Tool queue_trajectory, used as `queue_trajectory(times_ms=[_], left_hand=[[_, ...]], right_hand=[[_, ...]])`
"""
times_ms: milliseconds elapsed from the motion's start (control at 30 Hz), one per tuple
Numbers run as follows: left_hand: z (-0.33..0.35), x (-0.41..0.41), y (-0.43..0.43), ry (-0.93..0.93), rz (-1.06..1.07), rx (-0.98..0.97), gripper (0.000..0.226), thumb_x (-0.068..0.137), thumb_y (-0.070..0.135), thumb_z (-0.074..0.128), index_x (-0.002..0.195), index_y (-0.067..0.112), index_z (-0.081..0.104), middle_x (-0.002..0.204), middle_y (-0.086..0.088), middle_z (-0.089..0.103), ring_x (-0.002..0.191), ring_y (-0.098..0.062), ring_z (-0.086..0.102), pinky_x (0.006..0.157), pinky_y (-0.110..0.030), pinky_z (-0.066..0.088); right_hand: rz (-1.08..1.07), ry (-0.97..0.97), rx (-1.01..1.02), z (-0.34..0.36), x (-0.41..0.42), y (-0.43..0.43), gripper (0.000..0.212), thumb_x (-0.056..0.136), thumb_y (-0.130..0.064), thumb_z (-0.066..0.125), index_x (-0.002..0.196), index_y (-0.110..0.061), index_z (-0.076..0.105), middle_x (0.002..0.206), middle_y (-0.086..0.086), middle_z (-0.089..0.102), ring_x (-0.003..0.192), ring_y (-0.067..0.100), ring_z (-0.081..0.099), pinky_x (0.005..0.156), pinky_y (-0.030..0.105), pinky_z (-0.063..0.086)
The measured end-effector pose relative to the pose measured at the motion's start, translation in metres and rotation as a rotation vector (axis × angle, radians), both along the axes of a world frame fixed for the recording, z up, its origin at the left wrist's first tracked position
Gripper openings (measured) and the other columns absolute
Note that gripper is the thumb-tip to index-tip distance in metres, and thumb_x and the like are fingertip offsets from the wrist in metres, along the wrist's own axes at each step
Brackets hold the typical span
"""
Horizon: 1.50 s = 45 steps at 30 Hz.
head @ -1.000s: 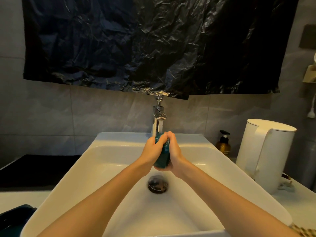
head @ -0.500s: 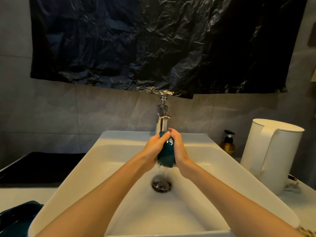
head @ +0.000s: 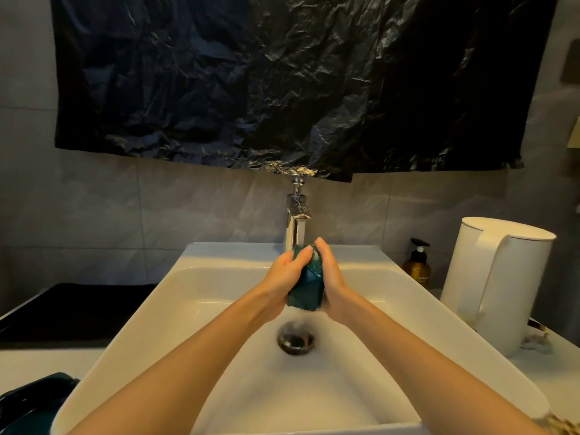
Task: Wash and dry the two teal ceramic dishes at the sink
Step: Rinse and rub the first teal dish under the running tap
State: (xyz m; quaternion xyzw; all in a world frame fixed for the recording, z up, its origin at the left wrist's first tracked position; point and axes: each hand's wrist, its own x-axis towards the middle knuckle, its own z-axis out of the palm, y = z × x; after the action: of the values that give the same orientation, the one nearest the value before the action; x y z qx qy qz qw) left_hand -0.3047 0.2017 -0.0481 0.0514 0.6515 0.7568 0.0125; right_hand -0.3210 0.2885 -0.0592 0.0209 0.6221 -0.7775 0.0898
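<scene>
- Small teal glazed ceramic dish [head: 306, 285]: held on edge above the white rectangular ceramic sink [head: 150, 309], directly under the spout of the chrome tap [head: 296, 221], at twelve o'clock from the round dark drain [head: 295, 339].
- Left hand [head: 287, 277]: fingers curled round the dish's left side, thumb laid across its upper face.
- Right hand [head: 332, 277]: closed against the dish's right side, cupping it; how its far fingers lie cannot be told.
- Water falls from the dish's lower edge into the drain.
- Second dark teal ceramic dish [head: 28, 403]: on the pale counter [head: 37, 362] at eight o'clock from the drain, partly out of frame.
- Black flat mat [head: 72, 309]: on the counter at nine o'clock of the sink.
- Amber pump bottle [head: 417, 265] and tall white plastic kettle [head: 496, 284]: on the counter at two o'clock, near each other.
- Crumpled black plastic sheet [head: 282, 83]: on the grey tiled wall at twelve o'clock, its lower edge touching the tap's top.
</scene>
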Motion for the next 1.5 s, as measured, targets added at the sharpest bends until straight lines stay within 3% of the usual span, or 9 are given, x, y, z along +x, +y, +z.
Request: queue_trajectory(times_ms=[133,400,633,800,867,1067,1233,1333,1500], left_hand=[[-0.005,-0.001,0.0,0.078,-0.004,-0.103,0.024,0.095,0.035,0.051,0.116,0.023,0.056,0.114,-0.004,0.062,0.107,-0.021,0.058,0.09,-0.035,0.051],[-0.001,-0.004,0.005,-0.003,0.024,0.058,0.025,0.096,0.033,0.048,0.112,0.016,0.058,0.11,-0.009,0.061,0.105,-0.022,0.057,0.081,-0.031,0.052],[-0.008,-0.008,0.008,0.047,0.056,-0.073,0.026,0.093,0.031,0.055,0.116,0.019,0.055,0.11,-0.007,0.062,0.101,-0.022,0.059,0.081,-0.033,0.055],[-0.001,-0.011,0.002,-0.092,0.063,0.13,0.03,0.095,0.042,0.046,0.099,0.015,0.059,0.094,-0.007,0.064,0.085,-0.019,0.061,0.076,-0.034,0.051],[-0.001,-0.014,-0.001,-0.174,0.105,0.19,0.035,0.095,0.046,0.045,0.106,0.017,0.06,0.101,-0.009,0.063,0.094,-0.023,0.06,0.084,-0.037,0.052],[0.001,-0.013,0.002,-0.027,-0.015,0.036,0.034,0.096,0.029,0.05,0.116,0.002,0.056,0.096,-0.01,0.061,0.088,-0.023,0.059,0.086,-0.04,0.047],[0.004,-0.012,-0.006,-0.175,-0.043,0.262,0.028,0.097,0.033,0.048,0.112,0.012,0.059,0.105,-0.014,0.063,0.098,-0.026,0.06,0.086,-0.04,0.052],[0.011,-0.009,-0.018,-0.25,-0.037,0.401,0.032,0.096,0.039,0.047,0.103,0.012,0.061,0.095,-0.013,0.064,0.089,-0.026,0.061,0.078,-0.041,0.053],[0.014,-0.007,-0.02,-0.123,-0.022,0.317,0.031,0.095,0.039,0.049,0.106,0.013,0.063,0.095,-0.012,0.065,0.09,-0.023,0.061,0.083,-0.04,0.053]], right_hand=[[0.115,-0.183,-0.105,0.008,0.002,0.016,0.057,0.079,-0.069,0.05,0.1,-0.018,0.066,0.104,0.013,0.065,0.099,0.028,0.059,0.087,0.045,0.048],[-0.025,0.072,0.215,-0.004,-0.008,0.002,0.049,0.085,-0.066,0.037,0.115,-0.03,0.05,0.108,0.012,0.06,0.094,0.024,0.06,0.063,0.035,0.055],[0.025,-0.11,0.067,0.003,-0.005,0.004,0.049,0.084,-0.064,0.042,0.096,-0.02,0.06,0.095,0.012,0.063,0.09,0.023,0.058,0.08,0.04,0.051],[0.015,0.164,0.302,0.001,-0.001,-0.001,0.032,0.094,-0.054,0.035,0.116,-0.032,0.043,0.107,0.005,0.055,0.091,0.018,0.056,0.062,0.031,0.054],[0.032,0.264,0.339,0.0,0.0,-0.003,0.023,0.098,-0.046,0.033,0.12,-0.038,0.035,0.113,0.004,0.051,0.091,0.015,0.054,0.061,0.026,0.05],[0.005,0.024,0.213,0.005,0.001,0.0,0.049,0.086,-0.06,0.038,0.112,-0.022,0.053,0.102,0.012,0.062,0.089,0.024,0.062,0.061,0.03,0.052],[-0.059,0.464,0.328,-0.003,-0.005,0.008,0.026,0.095,-0.041,0.043,0.121,-0.034,0.041,0.121,0.012,0.05,0.101,0.021,0.054,0.075,0.03,0.053],[-0.012,0.767,0.52,-0.011,-0.003,0.008,0.041,0.083,-0.053,0.044,0.123,-0.047,0.039,0.125,0.002,0.046,0.109,0.011,0.049,0.085,0.023,0.045],[0.027,0.763,0.364,-0.009,-0.004,-0.002,0.043,0.08,-0.06,0.045,0.121,-0.061,0.037,0.133,0.0,0.042,0.117,0.015,0.048,0.098,0.035,0.046]])
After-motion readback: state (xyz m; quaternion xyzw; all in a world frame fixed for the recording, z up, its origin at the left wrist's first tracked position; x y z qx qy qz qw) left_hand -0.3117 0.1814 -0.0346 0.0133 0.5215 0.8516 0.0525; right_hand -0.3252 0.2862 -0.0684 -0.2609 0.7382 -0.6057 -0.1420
